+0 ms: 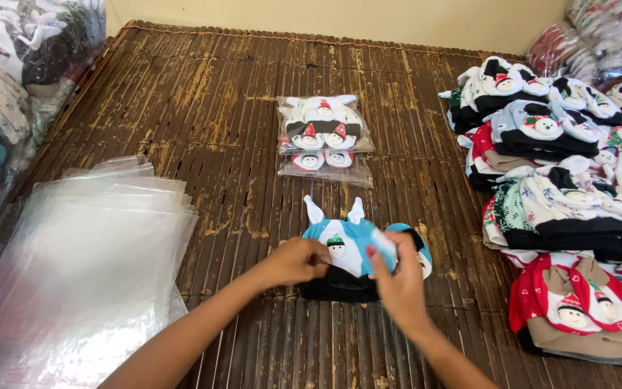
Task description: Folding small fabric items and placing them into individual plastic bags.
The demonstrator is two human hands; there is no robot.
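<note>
While both hands (pixel 347 270) grip, blue hat (pixel 350 248) lies mid-mat (pixel 203 108).

Right hand (pixel 396 277) blurred — hides part of blue hat (pixel 347 245) (pile at rt (pixel 577 180) cut off by edge).

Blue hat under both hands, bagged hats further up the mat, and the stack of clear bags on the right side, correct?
Not quite. The head view shows the stack of clear bags on the left side; the right side holds piles of hats. The rest holds: both hands, left and right, are on the blue hat, bagged hats beyond.
</note>
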